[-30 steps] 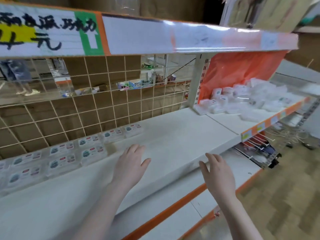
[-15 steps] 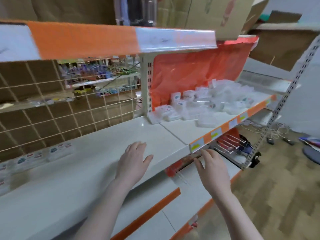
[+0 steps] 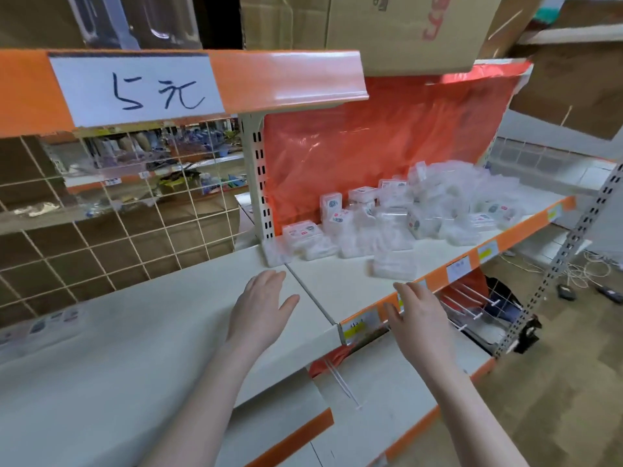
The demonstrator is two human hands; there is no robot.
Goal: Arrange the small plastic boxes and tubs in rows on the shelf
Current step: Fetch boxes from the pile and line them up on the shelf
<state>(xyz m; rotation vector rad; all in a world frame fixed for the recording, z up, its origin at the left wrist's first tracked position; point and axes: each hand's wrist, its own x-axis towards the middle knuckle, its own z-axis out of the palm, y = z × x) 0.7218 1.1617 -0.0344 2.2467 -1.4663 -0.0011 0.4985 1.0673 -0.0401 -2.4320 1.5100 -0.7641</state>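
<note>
A loose heap of small clear plastic boxes [image 3: 421, 210] lies on the right-hand white shelf [image 3: 340, 281], in front of an orange plastic sheet. One clear box [image 3: 392, 264] sits apart near the shelf's front edge. At the far left a row of arranged boxes [image 3: 43, 323] lies flat on the left shelf [image 3: 135, 332]. My left hand [image 3: 261, 308] hovers open over the seam between the two shelves, holding nothing. My right hand [image 3: 419, 323] is open and empty in front of the shelf's orange price strip, just below the single box.
A wire grid [image 3: 118, 203] backs the left shelf. An upper shelf edge carries a handwritten price sign [image 3: 135, 91]. Cardboard boxes [image 3: 397, 28] sit overhead. A lower shelf [image 3: 387, 392] juts out below, with white hooks [image 3: 472, 308]. A slotted upright [image 3: 553, 274] and wooden floor lie right.
The view has swung right, so the heap of boxes is now closer and the arranged row has slid to the far left. Both hands stay open and empty, carried rightwards.
</note>
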